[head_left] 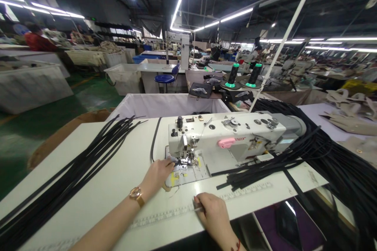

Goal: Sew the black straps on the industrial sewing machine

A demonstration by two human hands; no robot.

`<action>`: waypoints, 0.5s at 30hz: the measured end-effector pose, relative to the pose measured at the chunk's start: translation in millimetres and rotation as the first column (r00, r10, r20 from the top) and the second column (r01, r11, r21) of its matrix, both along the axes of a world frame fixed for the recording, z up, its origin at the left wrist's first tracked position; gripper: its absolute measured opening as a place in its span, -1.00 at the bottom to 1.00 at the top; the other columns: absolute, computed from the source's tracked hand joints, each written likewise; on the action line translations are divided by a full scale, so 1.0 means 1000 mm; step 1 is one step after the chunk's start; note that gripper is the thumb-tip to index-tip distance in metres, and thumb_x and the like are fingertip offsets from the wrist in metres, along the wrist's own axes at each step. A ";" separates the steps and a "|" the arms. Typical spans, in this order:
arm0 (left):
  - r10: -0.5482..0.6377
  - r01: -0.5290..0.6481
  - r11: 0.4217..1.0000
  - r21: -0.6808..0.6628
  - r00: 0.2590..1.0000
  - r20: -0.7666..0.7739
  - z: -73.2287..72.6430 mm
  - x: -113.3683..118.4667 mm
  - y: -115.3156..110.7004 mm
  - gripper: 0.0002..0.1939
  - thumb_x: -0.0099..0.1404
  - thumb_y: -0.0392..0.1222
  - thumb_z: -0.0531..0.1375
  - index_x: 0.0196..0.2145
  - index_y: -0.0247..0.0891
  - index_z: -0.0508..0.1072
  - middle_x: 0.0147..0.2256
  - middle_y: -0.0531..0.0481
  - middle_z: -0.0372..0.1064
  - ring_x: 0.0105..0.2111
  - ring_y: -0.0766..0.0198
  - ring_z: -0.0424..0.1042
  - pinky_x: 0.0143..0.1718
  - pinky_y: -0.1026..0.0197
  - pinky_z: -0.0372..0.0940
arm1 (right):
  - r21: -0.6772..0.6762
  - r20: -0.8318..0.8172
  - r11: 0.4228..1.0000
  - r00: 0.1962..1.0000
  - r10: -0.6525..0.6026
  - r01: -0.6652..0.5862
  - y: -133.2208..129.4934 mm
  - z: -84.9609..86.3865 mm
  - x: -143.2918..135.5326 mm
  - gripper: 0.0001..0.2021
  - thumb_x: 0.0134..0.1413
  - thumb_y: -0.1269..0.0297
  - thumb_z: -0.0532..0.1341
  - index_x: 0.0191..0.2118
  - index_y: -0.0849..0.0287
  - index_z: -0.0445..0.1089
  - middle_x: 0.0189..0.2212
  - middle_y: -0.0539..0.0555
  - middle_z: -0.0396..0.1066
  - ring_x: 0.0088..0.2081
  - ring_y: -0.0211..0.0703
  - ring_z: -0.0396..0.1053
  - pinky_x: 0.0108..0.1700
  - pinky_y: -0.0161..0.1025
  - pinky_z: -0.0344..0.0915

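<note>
My left hand (160, 171), with a watch on its wrist, is at the needle area of a white sewing machine (203, 137). Its fingers are closed at the end of a black strap (155, 138), which curves away behind them over the table. The fingertips lie just left of the presser foot (187, 160) and partly hide the strap. Near the table's front edge, my right hand (213, 211) is closed around a small grey tool (198, 206), too blurred to name exactly. Beneath it runs a ruler strip (165, 216) along the tabletop.
Long black straps (79, 168) lie in a bundle on the left; another heap (332, 157) hangs over the right side. Behind the machine stand a white bin (165, 102) and two black thread cones (234, 74). A phone (287, 221) lies below the table's right edge.
</note>
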State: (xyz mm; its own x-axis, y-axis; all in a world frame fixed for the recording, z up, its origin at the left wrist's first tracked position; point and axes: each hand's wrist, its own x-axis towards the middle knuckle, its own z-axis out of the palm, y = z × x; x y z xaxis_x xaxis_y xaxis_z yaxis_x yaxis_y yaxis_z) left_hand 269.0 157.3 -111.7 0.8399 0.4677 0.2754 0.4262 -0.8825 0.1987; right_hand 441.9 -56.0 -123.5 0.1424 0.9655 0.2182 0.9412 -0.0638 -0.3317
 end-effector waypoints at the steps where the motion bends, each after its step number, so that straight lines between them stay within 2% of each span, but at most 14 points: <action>1: 0.003 -0.002 1.000 0.026 1.000 -0.027 0.001 0.000 -0.002 -0.73 0.45 -0.26 -0.04 -0.20 -0.29 0.46 -0.19 -0.17 0.43 -0.27 0.10 0.45 -0.24 0.07 0.33 | -0.001 -0.003 1.000 1.000 0.001 -0.001 0.000 0.000 0.000 -0.77 0.30 0.30 0.00 -0.39 0.11 0.28 -0.50 -0.03 0.41 -0.46 -0.23 0.33 -0.39 -0.27 0.00; 6: 0.014 0.000 0.995 0.098 0.991 -0.134 0.009 -0.002 -0.006 -0.77 0.36 -0.44 0.05 -0.12 -0.28 0.44 -0.13 -0.18 0.42 -0.24 0.09 0.45 -0.17 0.06 0.33 | -0.006 -0.008 1.000 1.000 -0.003 0.003 0.000 -0.003 0.000 -0.75 0.31 0.29 0.00 -0.41 0.11 0.28 -0.50 -0.03 0.40 -0.47 -0.24 0.31 -0.40 -0.27 -0.01; 10: 0.038 -0.016 0.996 0.091 0.970 -0.239 0.012 0.003 -0.019 -0.73 0.23 -0.45 0.18 -0.10 -0.32 0.43 -0.12 -0.22 0.41 -0.20 0.00 0.44 -0.15 0.00 0.32 | 0.003 -0.003 1.000 1.000 0.001 -0.001 0.001 -0.003 0.000 -0.78 0.29 0.32 0.02 -0.40 0.12 0.29 -0.50 -0.03 0.41 -0.46 -0.24 0.32 -0.39 -0.26 -0.01; 12: 0.069 -0.046 0.995 0.089 0.960 -0.270 0.010 0.011 -0.030 -0.78 0.24 -0.48 0.13 -0.17 -0.35 0.45 -0.19 -0.22 0.42 -0.24 -0.01 0.44 -0.19 -0.01 0.33 | 0.015 0.002 1.000 1.000 0.004 -0.004 0.001 -0.002 0.001 -0.78 0.28 0.32 0.03 -0.41 0.12 0.29 -0.51 -0.03 0.41 -0.47 -0.24 0.33 -0.40 -0.26 -0.02; 15: 0.147 -0.125 0.987 0.101 0.956 -0.254 0.005 0.024 -0.045 -0.71 0.23 -0.55 -0.01 -0.25 -0.36 0.46 -0.25 -0.22 0.42 -0.26 0.00 0.44 -0.20 -0.01 0.32 | 0.036 0.004 0.999 1.000 0.006 -0.006 0.001 0.000 0.000 -0.77 0.28 0.34 0.03 -0.42 0.13 0.29 -0.53 -0.03 0.39 -0.48 -0.25 0.32 -0.41 -0.27 -0.01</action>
State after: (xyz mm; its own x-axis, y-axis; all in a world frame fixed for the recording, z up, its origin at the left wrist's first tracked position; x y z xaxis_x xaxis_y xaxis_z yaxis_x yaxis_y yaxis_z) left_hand 293.2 112.2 -106.3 0.8178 0.5670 0.0988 0.5703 -0.8214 -0.0064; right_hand 442.3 -54.6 -123.5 0.1359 0.9578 0.2534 0.9430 -0.0466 -0.3296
